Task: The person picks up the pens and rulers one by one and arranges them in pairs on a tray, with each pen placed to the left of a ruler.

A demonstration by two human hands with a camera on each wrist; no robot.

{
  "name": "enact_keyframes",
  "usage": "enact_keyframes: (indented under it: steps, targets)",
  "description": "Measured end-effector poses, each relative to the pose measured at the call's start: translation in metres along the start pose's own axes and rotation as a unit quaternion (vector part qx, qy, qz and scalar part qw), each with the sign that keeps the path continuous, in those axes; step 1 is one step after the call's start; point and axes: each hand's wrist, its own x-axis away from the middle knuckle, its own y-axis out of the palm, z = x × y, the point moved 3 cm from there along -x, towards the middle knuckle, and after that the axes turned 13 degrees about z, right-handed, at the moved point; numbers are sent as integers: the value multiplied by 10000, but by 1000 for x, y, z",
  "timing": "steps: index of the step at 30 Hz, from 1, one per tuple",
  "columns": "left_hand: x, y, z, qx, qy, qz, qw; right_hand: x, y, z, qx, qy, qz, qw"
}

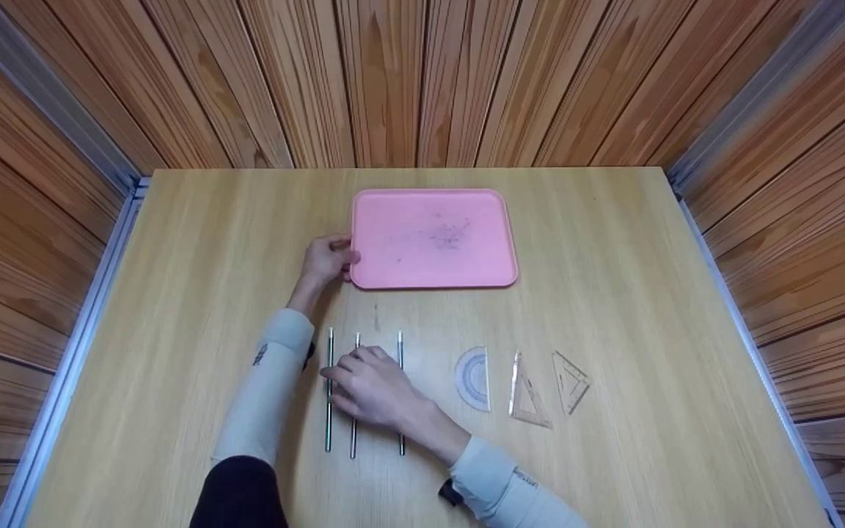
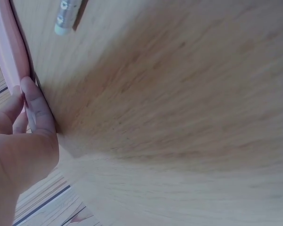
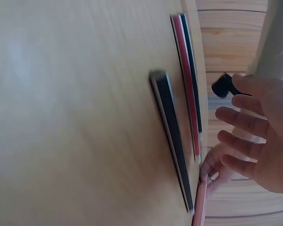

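Note:
My left hand (image 1: 326, 258) is at the left edge of a pink tray (image 1: 393, 220), pinching its rim between thumb and fingers, as the left wrist view shows. My right hand (image 1: 377, 389) is held over three pencils lying roughly parallel on the table: a left one (image 1: 328, 429), a middle one (image 1: 353, 440) and a right one (image 1: 401, 356). In the right wrist view its fingers (image 3: 243, 122) are spread and apart from the pencils. One pencil there looks red (image 3: 191, 94); the dark pencil (image 3: 172, 132) lies nearest the camera. The hand partly hides the middle pencil.
Right of the pencils lie a clear protractor (image 1: 472, 379), a clear set square (image 1: 529, 400) and another set square (image 1: 571, 383). Wood-panelled walls (image 1: 393, 88) stand behind and beside the table (image 1: 613, 293). The tray bears dark smudges.

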Motion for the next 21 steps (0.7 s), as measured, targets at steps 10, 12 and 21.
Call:
enact_keyframes:
  steps: [10,12,21]
  targets:
    - [1,-3,0,85,-70,-21,9999,-15,12,-11,192,213,-389,9988]
    - [1,-3,0,88,-84,-33,9999,-17,16,-12,247,290,-443,9983]
    - [-2,0,-2,117,-46,-81,9999,-23,35,-19,641,141,-444,9969]
